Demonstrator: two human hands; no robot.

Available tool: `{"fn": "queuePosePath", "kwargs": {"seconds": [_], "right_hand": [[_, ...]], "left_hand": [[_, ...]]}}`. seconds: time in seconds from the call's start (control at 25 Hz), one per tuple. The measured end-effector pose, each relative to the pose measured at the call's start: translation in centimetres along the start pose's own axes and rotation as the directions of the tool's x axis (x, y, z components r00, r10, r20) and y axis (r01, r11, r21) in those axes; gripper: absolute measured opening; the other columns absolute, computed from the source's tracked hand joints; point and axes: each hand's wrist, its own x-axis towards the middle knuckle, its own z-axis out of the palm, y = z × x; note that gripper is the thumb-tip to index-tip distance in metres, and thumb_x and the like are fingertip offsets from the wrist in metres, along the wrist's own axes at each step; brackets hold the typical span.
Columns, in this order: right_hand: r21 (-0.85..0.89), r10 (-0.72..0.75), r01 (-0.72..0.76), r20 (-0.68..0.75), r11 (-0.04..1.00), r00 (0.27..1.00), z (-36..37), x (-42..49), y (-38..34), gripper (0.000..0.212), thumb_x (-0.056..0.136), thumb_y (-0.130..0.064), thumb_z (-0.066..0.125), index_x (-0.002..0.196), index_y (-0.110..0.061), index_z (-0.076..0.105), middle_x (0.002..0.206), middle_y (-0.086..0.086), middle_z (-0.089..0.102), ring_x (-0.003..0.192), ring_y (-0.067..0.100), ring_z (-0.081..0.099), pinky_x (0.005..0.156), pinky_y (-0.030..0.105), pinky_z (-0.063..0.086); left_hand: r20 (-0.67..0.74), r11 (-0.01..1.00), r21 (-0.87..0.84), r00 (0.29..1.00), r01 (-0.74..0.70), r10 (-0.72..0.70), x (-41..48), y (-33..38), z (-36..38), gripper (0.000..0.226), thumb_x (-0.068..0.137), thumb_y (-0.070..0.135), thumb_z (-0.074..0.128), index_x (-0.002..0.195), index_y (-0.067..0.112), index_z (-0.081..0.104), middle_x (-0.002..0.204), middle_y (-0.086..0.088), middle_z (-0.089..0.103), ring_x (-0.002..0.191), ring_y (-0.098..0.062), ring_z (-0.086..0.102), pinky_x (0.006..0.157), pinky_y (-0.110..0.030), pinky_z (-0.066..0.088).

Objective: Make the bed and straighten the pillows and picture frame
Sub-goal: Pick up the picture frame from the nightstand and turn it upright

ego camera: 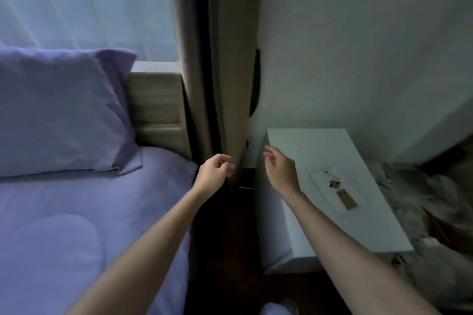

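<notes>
My left hand [215, 171] hangs in the air, fingers loosely curled with nothing in them, close against the edge of the curtain [230, 84]. I cannot tell whether a fingertip brushes the cloth. My right hand [280, 171] is raised just to the right of it, fingers relaxed and half open, also empty, above the left edge of the white worktop [307, 140].

The picture frame [335, 190] lies flat on that worktop, to the right of my right hand and a little nearer to me, askew to the worktop's edges. The pillow [58, 110] leans on the headboard [156, 100], well to the left of my left hand, above a duvet [102, 212] that looks smooth.

The bed seems done to me, so I judge the frame to be the step in hand. To do it well I should lower my right hand toward it and take it by its two long edges, thumb on one and fingers on the other, keeping off the face. Lifting should be kinder than dragging it across the surface. My left hand can come over to steady the far end. I cannot see a stand on its back, so I would check before propping it up; otherwise I would square it to the worktop's edge.
</notes>
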Motion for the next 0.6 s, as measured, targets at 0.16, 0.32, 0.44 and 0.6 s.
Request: {"fn": "queuePosePath", "kwargs": {"seconds": [0.16,0.32,0.44,0.6], "right_hand": [[-0.023,0.12,-0.122,-0.073,0.992,0.99,-6.2,-0.3,6.8,0.032,0.096,-0.019,0.045,0.126,-0.015,0.058,0.118,0.005,0.068,0.108,0.018,0.062,0.085,0.021,0.042],[-0.065,0.227,-0.233,-0.091,0.97,0.97,-11.5,0.3,13.7,0.032,0.097,-0.018,0.046,0.126,-0.014,0.059,0.118,0.006,0.067,0.109,0.021,0.061,0.084,0.022,0.041],[-0.134,0.271,-0.271,-0.021,0.953,0.962,-14.4,1.7,18.8,0.031,0.097,-0.015,0.045,0.124,-0.009,0.06,0.121,0.008,0.066,0.112,0.026,0.06,0.091,0.024,0.042],[-0.292,0.342,-0.297,0.117,0.909,0.932,-16.6,4.8,25.3,0.032,0.096,-0.014,0.047,0.125,-0.006,0.058,0.131,0.014,0.059,0.119,0.031,0.053,0.099,0.036,0.041]], "left_hand": [[0.195,0.993,0.12,0.981,-0.009,-0.015,0.0,0.5,8.2,0.031,0.093,0.006,0.041,0.114,0.009,0.063,0.103,-0.005,0.071,0.083,-0.014,0.064,0.06,-0.007,0.047],[0.301,0.98,0.197,0.95,0.017,-0.077,1.0,0.7,16.5,0.028,0.095,0.013,0.046,0.117,0.011,0.062,0.111,-0.006,0.068,0.094,-0.016,0.063,0.074,-0.019,0.051],[0.333,0.968,0.24,0.931,0.071,-0.15,1.6,0.2,23.0,0.029,0.096,0.015,0.044,0.12,0.014,0.06,0.122,-0.007,0.063,0.103,-0.02,0.062,0.077,-0.022,0.049],[0.317,0.942,0.295,0.914,0.158,-0.253,2.7,-0.9,30.6,0.037,0.098,0.019,0.043,0.134,0.015,0.049,0.139,-0.007,0.051,0.122,-0.026,0.052,0.097,-0.031,0.045]]}}
